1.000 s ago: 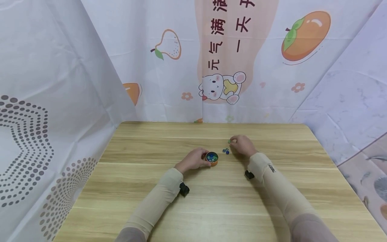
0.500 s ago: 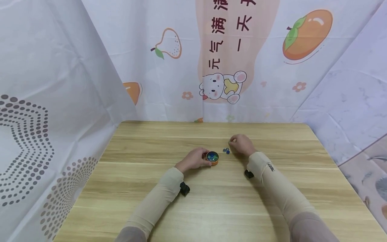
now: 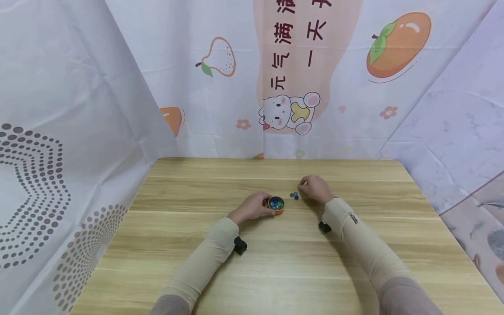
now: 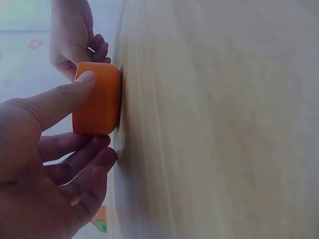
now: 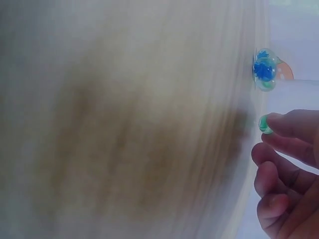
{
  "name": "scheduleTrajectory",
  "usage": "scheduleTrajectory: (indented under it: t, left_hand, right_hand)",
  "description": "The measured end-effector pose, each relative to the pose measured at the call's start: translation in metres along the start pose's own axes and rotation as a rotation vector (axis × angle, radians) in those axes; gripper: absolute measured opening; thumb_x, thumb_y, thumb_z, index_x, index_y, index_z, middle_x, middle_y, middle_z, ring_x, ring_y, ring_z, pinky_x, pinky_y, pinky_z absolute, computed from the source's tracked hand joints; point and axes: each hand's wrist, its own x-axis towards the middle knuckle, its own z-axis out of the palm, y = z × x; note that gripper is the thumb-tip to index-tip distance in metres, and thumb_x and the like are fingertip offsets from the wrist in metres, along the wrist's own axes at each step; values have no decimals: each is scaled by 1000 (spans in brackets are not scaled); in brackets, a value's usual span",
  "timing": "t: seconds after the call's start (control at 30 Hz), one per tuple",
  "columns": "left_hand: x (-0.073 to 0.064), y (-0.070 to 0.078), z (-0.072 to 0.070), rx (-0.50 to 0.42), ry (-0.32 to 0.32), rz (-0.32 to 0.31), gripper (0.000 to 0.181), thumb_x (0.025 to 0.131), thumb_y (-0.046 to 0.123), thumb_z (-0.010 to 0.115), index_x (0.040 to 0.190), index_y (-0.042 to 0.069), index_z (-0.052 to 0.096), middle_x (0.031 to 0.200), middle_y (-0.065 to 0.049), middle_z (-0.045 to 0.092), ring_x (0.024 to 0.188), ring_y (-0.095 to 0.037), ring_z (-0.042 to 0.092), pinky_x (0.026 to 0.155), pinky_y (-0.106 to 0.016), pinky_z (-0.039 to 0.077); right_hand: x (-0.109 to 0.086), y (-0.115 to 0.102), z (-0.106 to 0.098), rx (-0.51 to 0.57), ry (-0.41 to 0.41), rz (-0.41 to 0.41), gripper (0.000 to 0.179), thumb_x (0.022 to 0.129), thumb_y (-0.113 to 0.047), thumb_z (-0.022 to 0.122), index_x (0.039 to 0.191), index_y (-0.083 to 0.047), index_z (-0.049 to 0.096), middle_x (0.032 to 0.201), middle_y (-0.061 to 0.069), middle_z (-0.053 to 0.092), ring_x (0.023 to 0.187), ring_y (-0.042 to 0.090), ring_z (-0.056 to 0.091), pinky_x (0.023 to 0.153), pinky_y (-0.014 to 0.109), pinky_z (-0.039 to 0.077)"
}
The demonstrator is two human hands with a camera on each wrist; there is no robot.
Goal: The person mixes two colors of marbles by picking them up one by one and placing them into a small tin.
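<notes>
My left hand (image 3: 253, 205) grips a small round orange container (image 3: 279, 212) between thumb and fingers at its left side. The container stands upright on the table, with blue and green glass marbles (image 3: 276, 203) inside. In the left wrist view, the thumb presses along the orange wall (image 4: 102, 107). To the right, my right hand (image 3: 316, 189) pinches a clear marble with a green swirl (image 5: 264, 124) between thumb and forefinger, close over the table. The other right fingers are curled. Between the container and the right hand lies a small cluster of marbles (image 3: 294, 196), with blue swirls showing in the right wrist view.
The wooden table (image 3: 252, 271) reaches back to a white printed curtain (image 3: 220, 100). A second curtain (image 3: 78, 131) hangs along the left side. Dark wrist-worn devices (image 3: 240, 246) sit beneath the sleeves.
In the head view, the right fingertips have closed in around the green marble, which showed more clearly a second ago. The left hand, the container and the loose marbles stay in place.
</notes>
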Motion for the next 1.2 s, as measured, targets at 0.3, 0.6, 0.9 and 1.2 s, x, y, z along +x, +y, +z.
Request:
scheduleTrajectory:
  t: [0.3, 0.6, 0.9, 1.2]
  left_hand:
    - [-1, 2, -1, -11, 1, -7, 56, 85, 30, 76, 131, 4, 58, 118, -8, 65, 103, -18, 59, 92, -35, 48]
    - [0, 1, 0, -29, 10, 4, 56, 85, 29, 76, 131, 3, 59, 120, -9, 64, 105, -19, 59, 93, -36, 48]
    - [0, 0, 2, -29, 13, -1, 57, 85, 29, 76, 132, 3, 58, 120, -9, 64, 105, -20, 59, 94, -37, 48]
    - [0, 0, 0, -30, 5, -8, 57, 85, 30, 76, 132, 4, 58, 120, -9, 64, 107, -20, 60, 95, -37, 48]
  right_hand:
    - [-5, -3, -2, 50, 4, 1, 21, 95, -22, 62, 104, -6, 73, 90, 12, 70, 71, 20, 59, 62, 32, 47]
    - [-10, -9, -1, 74, 29, -34, 23, 95, -21, 62, 105, -3, 72, 87, 11, 70, 64, 16, 56, 57, 28, 44]
    - [-16, -14, -1, 123, 15, -34, 23, 95, -21, 62, 107, -5, 72, 89, 11, 69, 65, 16, 56, 58, 28, 45]
    - [-20, -23, 0, 142, 16, -68, 23, 95, -20, 61, 110, -5, 70, 84, 10, 68, 60, 15, 54, 55, 29, 44]
